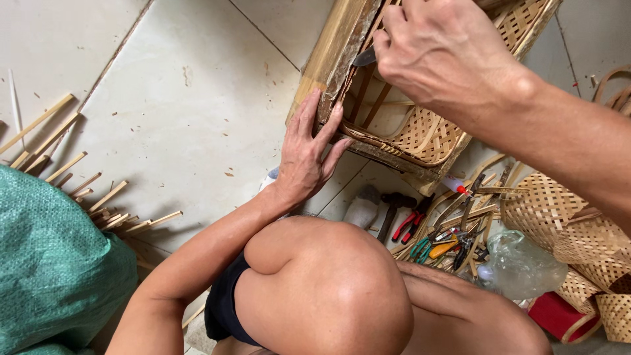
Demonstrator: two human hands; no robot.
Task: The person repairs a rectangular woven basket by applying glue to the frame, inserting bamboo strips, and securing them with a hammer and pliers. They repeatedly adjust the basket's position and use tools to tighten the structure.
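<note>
Bare knee point(328, 283) fills the foreground, with pliers point(409, 225) and other hand tools heaped on the tile floor point(184, 98) below and to the right of the left hand's fingers. Left hand point(305, 154) lies flat, fingers extended and unclenched, pressed against the lower corner of the woven bamboo frame point(420, 135). Beyond it, right hand point(447, 52) is clenched around a knife point(365, 56), its blade emerging left of the knuckles and touching the frame's upper rail.

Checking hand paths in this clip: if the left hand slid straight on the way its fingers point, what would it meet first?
The left hand already presses on the bamboo frame of the woven basket; its fingers point up along that frame, so probably more of it.
</note>
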